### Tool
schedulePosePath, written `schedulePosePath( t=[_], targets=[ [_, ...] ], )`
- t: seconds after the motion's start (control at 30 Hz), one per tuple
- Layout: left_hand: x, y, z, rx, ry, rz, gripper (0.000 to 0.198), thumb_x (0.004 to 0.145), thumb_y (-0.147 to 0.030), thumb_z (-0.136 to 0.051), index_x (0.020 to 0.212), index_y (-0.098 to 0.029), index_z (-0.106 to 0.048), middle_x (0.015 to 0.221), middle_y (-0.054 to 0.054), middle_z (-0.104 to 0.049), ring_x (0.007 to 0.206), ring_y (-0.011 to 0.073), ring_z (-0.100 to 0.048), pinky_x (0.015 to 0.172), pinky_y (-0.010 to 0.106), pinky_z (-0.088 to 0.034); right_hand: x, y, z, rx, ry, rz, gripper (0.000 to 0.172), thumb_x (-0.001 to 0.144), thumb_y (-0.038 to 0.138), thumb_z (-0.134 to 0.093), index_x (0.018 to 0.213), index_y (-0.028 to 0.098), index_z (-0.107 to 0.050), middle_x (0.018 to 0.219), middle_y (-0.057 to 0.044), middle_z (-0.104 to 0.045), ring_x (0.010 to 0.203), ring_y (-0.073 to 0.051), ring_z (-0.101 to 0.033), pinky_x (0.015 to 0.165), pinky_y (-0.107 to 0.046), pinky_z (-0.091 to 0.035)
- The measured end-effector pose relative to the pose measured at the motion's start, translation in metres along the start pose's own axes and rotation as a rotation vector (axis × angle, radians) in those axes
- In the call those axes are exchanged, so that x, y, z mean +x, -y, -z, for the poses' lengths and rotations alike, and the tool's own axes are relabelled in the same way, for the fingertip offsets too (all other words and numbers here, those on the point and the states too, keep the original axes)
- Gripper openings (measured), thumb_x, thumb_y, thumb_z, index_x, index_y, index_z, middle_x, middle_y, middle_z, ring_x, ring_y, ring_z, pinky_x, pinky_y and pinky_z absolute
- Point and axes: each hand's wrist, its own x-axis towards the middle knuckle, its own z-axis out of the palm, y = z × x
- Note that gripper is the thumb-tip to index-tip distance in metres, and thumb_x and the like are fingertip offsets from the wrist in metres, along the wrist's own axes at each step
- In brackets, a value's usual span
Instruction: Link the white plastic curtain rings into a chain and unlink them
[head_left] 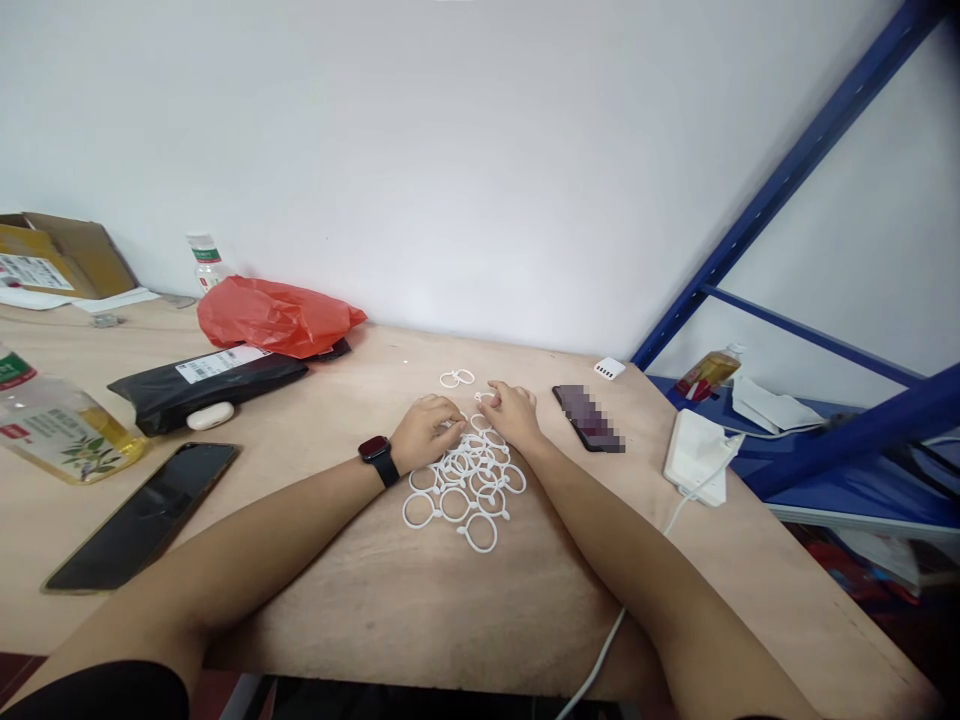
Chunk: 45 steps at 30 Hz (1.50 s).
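Red bag overlapping black parcel — phone near right hand.

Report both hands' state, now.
Left hand: curled at the white rings; grip can't be told.
Right hand: partly curled, also at the rings; grip can't be told.

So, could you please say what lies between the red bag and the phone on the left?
The head view shows a black package and a white case between the red bag and the phone.
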Motion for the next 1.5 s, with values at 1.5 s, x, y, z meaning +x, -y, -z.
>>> schedulePosePath(
  t=[1.5],
  targets=[
    [0.001, 0.0, 0.003, 0.027, -0.051, 0.04, 0.02, 0.094, -0.033, -0.052, 0.091, -0.021, -0.068, 0.087, 0.004, -0.071, 0.084, 0.0186, -0.062, 0.083, 0.037, -0.044, 0.016, 0.004, -0.011, 0.573, -0.029, 0.071, 0.03, 0.088, 0.028, -0.051, 0.111, 0.017, -0.066, 0.103, -0.006, -0.069, 0.082, -0.017, -0.062, 0.08, -0.032, -0.051]
  ],
)
